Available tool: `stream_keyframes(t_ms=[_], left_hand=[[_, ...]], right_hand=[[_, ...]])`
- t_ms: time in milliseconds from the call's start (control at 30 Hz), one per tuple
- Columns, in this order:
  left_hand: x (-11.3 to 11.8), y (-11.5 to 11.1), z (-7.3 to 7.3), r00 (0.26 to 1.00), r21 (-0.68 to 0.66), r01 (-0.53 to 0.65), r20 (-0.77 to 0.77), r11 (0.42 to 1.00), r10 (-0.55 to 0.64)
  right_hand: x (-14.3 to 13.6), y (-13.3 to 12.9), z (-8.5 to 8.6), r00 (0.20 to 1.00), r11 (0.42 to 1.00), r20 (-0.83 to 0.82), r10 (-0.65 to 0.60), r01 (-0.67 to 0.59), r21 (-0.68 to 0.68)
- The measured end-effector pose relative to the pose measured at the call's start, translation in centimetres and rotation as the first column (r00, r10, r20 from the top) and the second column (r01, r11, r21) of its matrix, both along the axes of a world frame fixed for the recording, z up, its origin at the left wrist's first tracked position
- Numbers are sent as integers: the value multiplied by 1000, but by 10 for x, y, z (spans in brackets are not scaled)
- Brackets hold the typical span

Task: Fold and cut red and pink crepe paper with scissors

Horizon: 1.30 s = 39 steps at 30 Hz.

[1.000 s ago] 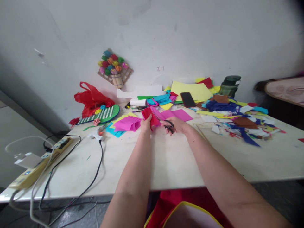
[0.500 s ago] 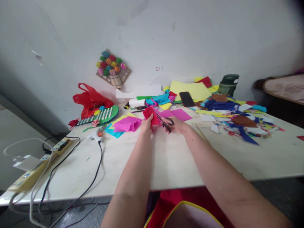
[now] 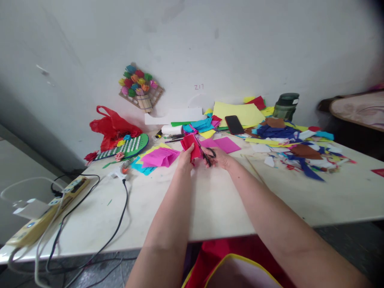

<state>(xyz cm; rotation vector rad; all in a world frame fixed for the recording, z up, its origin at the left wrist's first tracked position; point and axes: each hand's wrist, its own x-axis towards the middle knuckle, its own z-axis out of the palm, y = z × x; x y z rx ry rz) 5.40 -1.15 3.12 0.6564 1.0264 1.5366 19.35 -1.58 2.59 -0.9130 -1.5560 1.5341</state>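
My left hand (image 3: 187,157) is closed on a small stack of red paper (image 3: 192,146), held up over the middle of the table. In my right hand (image 3: 221,158) is a pair of scissors (image 3: 211,156) with dark handles, fingers through the loops. The blades point up and left and lie against the right edge of the red paper; how far they are parted I cannot make out. Just behind the hands lie magenta paper squares (image 3: 227,145). To the left is a fanned pile of magenta sheets (image 3: 160,157) over yellow and blue ones.
A glue gun (image 3: 121,171) with its cord and a power strip (image 3: 51,210) lie left. Paper scraps (image 3: 303,154) cover the right side. A phone (image 3: 234,125), a green bottle (image 3: 286,106) and a red plastic bag (image 3: 112,126) are farther back.
The scissors have shifted slightly toward the red paper, and my right hand moved a little left with them. My left hand keeps its hold. The whole view has drifted slightly.
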Motion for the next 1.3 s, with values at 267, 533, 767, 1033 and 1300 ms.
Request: stream_keyframes(t_ms=[267,533,767,1033,1300], left_hand=[[3,-2,3,1000,-6,-21,-16,1000,21],[4,-2,3,999,-3,-28,-19,1000,28],[3,0,2,999,4,-29,-14,1000,29],[5,-2,4,999,-20,-40,-18,999,40],[4,-2,4,999,-25,-37,-21,999,36]], right_hand=[[-7,0,-1,998,998,-11,-64,64,9],[-10,0,-3,996,996,-10,-88,89,14],[-11,0,-4,992,992,-17,-122,123,32],[-11,0,-3,993,992,-15,-121,122,35],[-11,-2,-2,991,990,-21,-134,134,41]])
